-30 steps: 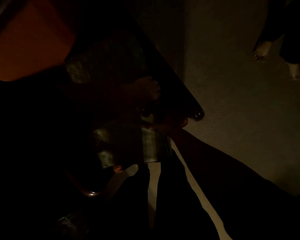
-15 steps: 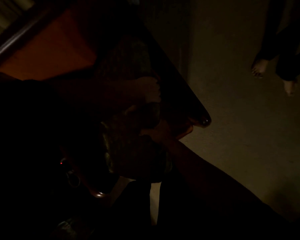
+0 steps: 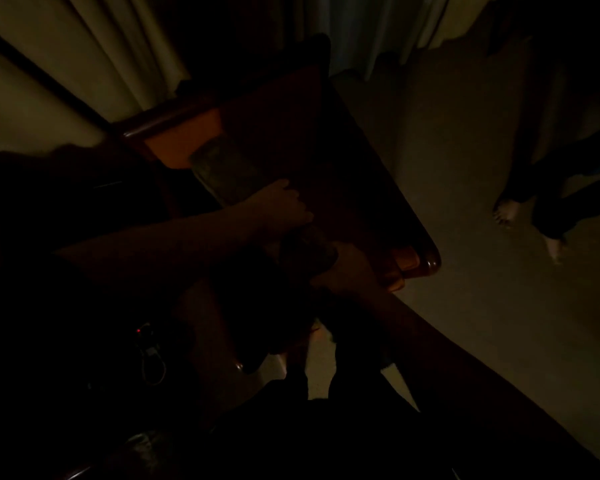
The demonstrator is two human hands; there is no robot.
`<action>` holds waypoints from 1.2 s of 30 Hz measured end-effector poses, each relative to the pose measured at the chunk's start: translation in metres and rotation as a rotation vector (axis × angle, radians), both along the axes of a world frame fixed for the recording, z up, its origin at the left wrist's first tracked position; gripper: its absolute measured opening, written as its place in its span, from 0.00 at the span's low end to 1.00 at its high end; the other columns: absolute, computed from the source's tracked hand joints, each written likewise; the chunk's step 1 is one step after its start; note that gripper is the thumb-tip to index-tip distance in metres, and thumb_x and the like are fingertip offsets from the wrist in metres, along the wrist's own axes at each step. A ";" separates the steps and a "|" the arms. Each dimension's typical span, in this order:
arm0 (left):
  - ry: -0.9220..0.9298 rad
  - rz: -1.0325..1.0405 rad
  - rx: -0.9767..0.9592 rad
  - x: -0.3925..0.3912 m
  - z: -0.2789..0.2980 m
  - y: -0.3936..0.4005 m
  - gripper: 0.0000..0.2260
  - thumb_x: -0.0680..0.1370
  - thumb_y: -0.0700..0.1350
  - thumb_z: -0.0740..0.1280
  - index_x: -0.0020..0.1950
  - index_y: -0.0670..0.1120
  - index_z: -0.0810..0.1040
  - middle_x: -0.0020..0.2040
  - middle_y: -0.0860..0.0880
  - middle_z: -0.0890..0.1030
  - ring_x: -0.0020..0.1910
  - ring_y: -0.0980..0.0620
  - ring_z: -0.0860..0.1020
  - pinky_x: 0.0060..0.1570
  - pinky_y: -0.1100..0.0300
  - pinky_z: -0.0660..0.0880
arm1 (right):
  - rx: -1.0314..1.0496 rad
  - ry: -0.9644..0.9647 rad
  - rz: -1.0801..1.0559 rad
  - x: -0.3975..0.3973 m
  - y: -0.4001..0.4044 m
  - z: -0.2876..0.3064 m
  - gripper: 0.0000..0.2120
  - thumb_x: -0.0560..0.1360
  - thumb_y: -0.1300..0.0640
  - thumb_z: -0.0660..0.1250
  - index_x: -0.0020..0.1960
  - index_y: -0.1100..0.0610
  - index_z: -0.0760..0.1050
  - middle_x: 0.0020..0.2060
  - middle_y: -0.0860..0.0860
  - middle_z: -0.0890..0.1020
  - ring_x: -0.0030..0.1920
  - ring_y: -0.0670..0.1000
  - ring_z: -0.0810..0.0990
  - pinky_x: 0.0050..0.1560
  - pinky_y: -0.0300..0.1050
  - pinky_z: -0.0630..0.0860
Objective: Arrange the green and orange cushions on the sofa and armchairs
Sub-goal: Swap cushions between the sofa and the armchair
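Note:
The scene is very dark. A green cushion (image 3: 224,171) leans against the orange back of a wooden armchair (image 3: 430,263). My left hand (image 3: 283,206) grips the cushion at its lower right edge. My right hand (image 3: 347,270) holds the cushion's near end, just below the left hand. The cushion's lower part is lost in shadow between my arms. Orange upholstery (image 3: 181,138) shows at the chair's back and at the front corner.
Pale curtains (image 3: 94,53) hang behind the chair. Bare floor (image 3: 465,306) spreads to the right. Another person's bare feet (image 3: 506,211) and dark trousers stand at the far right. A small red light (image 3: 138,330) glows low on the left.
The view has tilted up, showing the curtains and chair back. The green cushion has gone from near my body up onto the chair's back. Both hands moved with it.

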State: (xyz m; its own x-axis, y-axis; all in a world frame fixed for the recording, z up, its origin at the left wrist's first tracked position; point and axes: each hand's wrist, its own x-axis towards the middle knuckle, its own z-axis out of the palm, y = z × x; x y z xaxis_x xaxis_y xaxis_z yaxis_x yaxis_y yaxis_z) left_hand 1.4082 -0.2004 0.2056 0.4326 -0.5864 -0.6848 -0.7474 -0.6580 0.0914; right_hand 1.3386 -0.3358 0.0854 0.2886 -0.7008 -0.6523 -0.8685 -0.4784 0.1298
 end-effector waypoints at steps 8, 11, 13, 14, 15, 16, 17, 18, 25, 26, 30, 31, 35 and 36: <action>-0.341 0.182 -0.341 -0.053 0.049 0.047 0.43 0.57 0.72 0.74 0.64 0.49 0.75 0.58 0.47 0.80 0.57 0.41 0.77 0.64 0.43 0.64 | 0.244 -0.101 0.575 -0.018 -0.008 0.119 0.22 0.84 0.65 0.58 0.77 0.66 0.62 0.75 0.66 0.66 0.74 0.68 0.66 0.72 0.72 0.58; -0.407 0.320 -0.445 -0.078 0.073 0.062 0.37 0.58 0.73 0.72 0.57 0.49 0.78 0.50 0.47 0.82 0.50 0.42 0.80 0.57 0.46 0.70 | 0.176 -0.336 0.855 -0.023 -0.002 0.186 0.27 0.71 0.55 0.75 0.69 0.52 0.74 0.63 0.55 0.80 0.63 0.58 0.78 0.65 0.58 0.75; -0.489 0.398 -0.456 -0.101 0.091 0.070 0.33 0.58 0.72 0.74 0.53 0.52 0.78 0.48 0.50 0.81 0.46 0.45 0.80 0.52 0.51 0.71 | 0.310 -0.390 1.166 -0.035 -0.012 0.221 0.29 0.60 0.48 0.80 0.60 0.47 0.77 0.51 0.48 0.83 0.52 0.53 0.82 0.54 0.52 0.80; -0.525 0.431 -0.469 -0.113 0.102 0.073 0.32 0.58 0.70 0.76 0.52 0.52 0.78 0.47 0.51 0.81 0.46 0.46 0.80 0.49 0.54 0.70 | 0.327 -0.399 1.218 -0.039 -0.011 0.235 0.29 0.59 0.47 0.81 0.58 0.47 0.78 0.48 0.46 0.82 0.50 0.52 0.82 0.52 0.51 0.81; -0.536 0.481 -0.482 -0.126 0.113 0.076 0.31 0.58 0.68 0.77 0.53 0.52 0.78 0.47 0.52 0.80 0.45 0.47 0.79 0.48 0.56 0.68 | 0.322 -0.429 1.263 -0.040 -0.009 0.242 0.29 0.58 0.46 0.81 0.57 0.47 0.77 0.47 0.46 0.82 0.49 0.52 0.82 0.51 0.51 0.81; -0.535 0.528 -0.474 -0.139 0.123 0.078 0.32 0.59 0.65 0.78 0.56 0.51 0.77 0.46 0.54 0.79 0.45 0.49 0.78 0.47 0.58 0.67 | 0.336 -0.443 1.315 -0.041 -0.001 0.253 0.30 0.58 0.46 0.81 0.58 0.47 0.77 0.47 0.46 0.82 0.49 0.52 0.82 0.51 0.51 0.81; -0.506 0.600 -0.454 -0.152 0.134 0.079 0.32 0.60 0.63 0.79 0.59 0.52 0.76 0.46 0.55 0.77 0.45 0.51 0.77 0.47 0.59 0.67 | 0.358 -0.439 1.364 -0.043 0.002 0.259 0.31 0.58 0.46 0.81 0.58 0.48 0.77 0.48 0.47 0.82 0.49 0.52 0.82 0.52 0.52 0.81; -0.497 0.660 -0.457 -0.167 0.142 0.081 0.33 0.60 0.63 0.79 0.61 0.53 0.76 0.47 0.57 0.77 0.45 0.53 0.77 0.47 0.61 0.67 | 0.395 -0.433 1.410 -0.045 0.006 0.267 0.31 0.57 0.46 0.82 0.58 0.49 0.78 0.48 0.47 0.82 0.50 0.52 0.82 0.53 0.52 0.81; -0.636 0.986 -0.292 -0.278 0.165 0.079 0.40 0.52 0.70 0.78 0.58 0.54 0.75 0.54 0.53 0.82 0.53 0.50 0.81 0.51 0.56 0.76 | 0.575 -0.514 1.726 -0.091 0.025 0.297 0.30 0.55 0.53 0.83 0.56 0.47 0.80 0.49 0.42 0.83 0.51 0.47 0.82 0.49 0.47 0.81; -0.640 1.039 -0.267 -0.295 0.164 0.080 0.40 0.52 0.71 0.78 0.58 0.54 0.75 0.53 0.53 0.82 0.52 0.49 0.81 0.52 0.54 0.77 | 0.590 -0.532 1.777 -0.103 0.032 0.298 0.28 0.54 0.53 0.82 0.53 0.46 0.80 0.45 0.42 0.82 0.47 0.45 0.81 0.44 0.45 0.81; -0.674 1.239 -0.171 -0.378 0.158 0.088 0.43 0.51 0.73 0.76 0.61 0.55 0.75 0.54 0.53 0.82 0.53 0.49 0.81 0.52 0.52 0.78 | 0.649 -0.465 1.986 -0.153 0.066 0.291 0.24 0.53 0.53 0.80 0.47 0.46 0.78 0.40 0.42 0.80 0.42 0.44 0.80 0.38 0.41 0.76; -0.683 1.282 -0.152 -0.397 0.156 0.089 0.42 0.52 0.73 0.76 0.61 0.56 0.75 0.54 0.54 0.82 0.53 0.50 0.81 0.51 0.53 0.77 | 0.675 -0.448 2.017 -0.165 0.075 0.287 0.23 0.53 0.52 0.79 0.46 0.46 0.77 0.39 0.42 0.80 0.42 0.46 0.81 0.40 0.43 0.78; -0.667 1.492 -0.068 -0.490 0.148 0.097 0.40 0.50 0.75 0.75 0.57 0.58 0.74 0.52 0.56 0.82 0.51 0.51 0.81 0.48 0.57 0.75 | 0.739 -0.340 2.213 -0.228 0.121 0.276 0.30 0.56 0.48 0.82 0.55 0.45 0.77 0.47 0.44 0.81 0.48 0.51 0.81 0.51 0.51 0.80; -0.668 1.541 -0.048 -0.516 0.146 0.099 0.41 0.50 0.76 0.74 0.57 0.58 0.74 0.51 0.56 0.82 0.50 0.51 0.81 0.46 0.57 0.75 | 0.760 -0.309 2.269 -0.248 0.134 0.273 0.31 0.57 0.48 0.82 0.57 0.45 0.77 0.49 0.45 0.80 0.49 0.52 0.81 0.52 0.51 0.80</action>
State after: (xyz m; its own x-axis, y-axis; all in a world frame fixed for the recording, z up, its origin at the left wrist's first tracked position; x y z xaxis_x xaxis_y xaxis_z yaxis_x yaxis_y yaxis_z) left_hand 0.8926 -0.1015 0.3516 0.7705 0.6189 -0.1524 0.6342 -0.7684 0.0862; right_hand 1.0907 -0.2014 0.3587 0.0408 0.9371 -0.3465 0.8868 -0.1937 -0.4195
